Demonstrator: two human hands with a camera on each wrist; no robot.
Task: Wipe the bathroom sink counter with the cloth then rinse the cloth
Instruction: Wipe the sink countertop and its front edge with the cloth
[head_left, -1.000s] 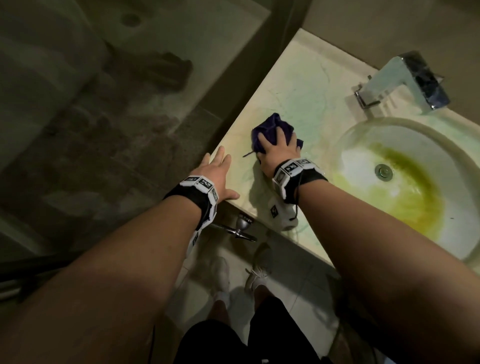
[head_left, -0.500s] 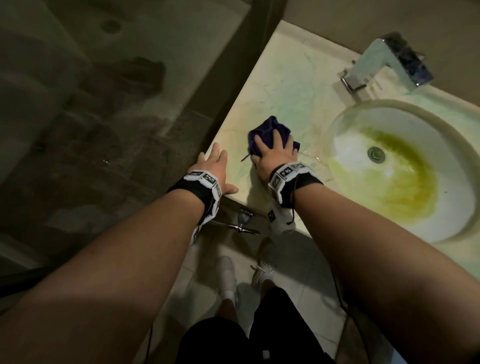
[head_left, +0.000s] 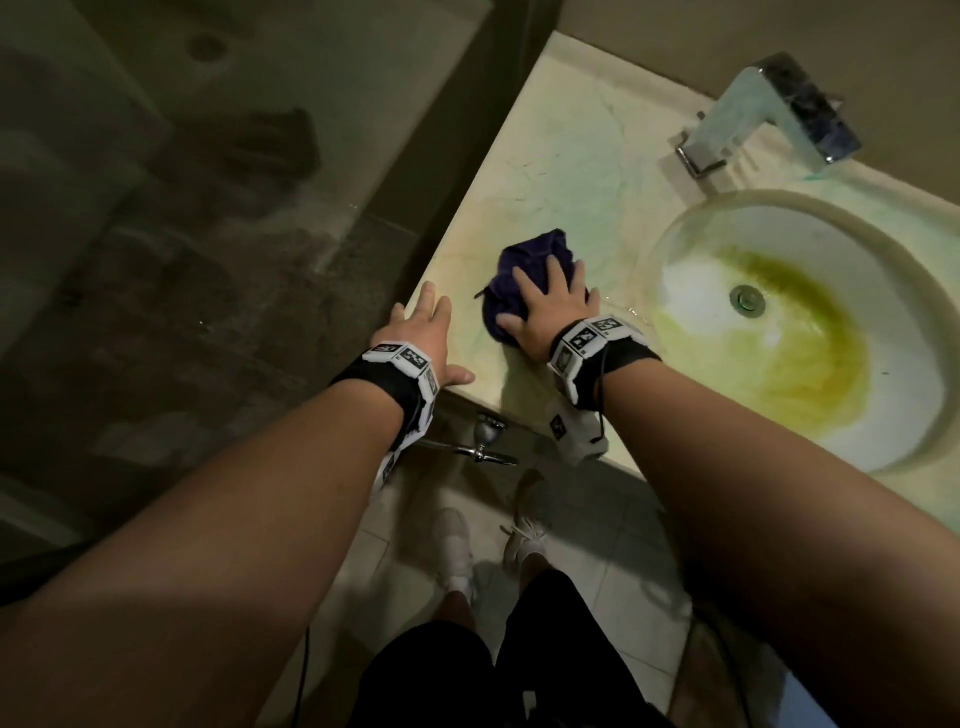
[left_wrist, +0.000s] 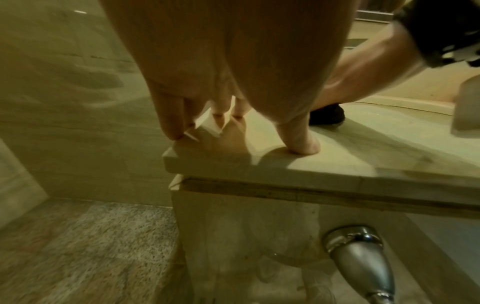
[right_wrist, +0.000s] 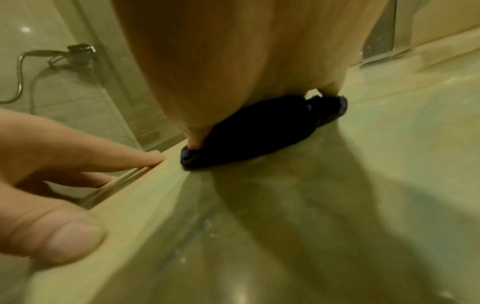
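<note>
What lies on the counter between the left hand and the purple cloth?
Nothing: between the left hand and the cloth is only bare counter. The head view shows it; the right wrist view agrees.

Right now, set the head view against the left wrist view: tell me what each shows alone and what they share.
Only the head view shows the sink basin with its yellow-green stain, the drain, the faucet and the person's white shoes. Only the left wrist view shows the left hand's fingertips pressed on the counter's corner and the counter's front edge from below. Both show the left hand, the right hand flat on the dark purple cloth, the counter and the chrome fixture under it.
</note>
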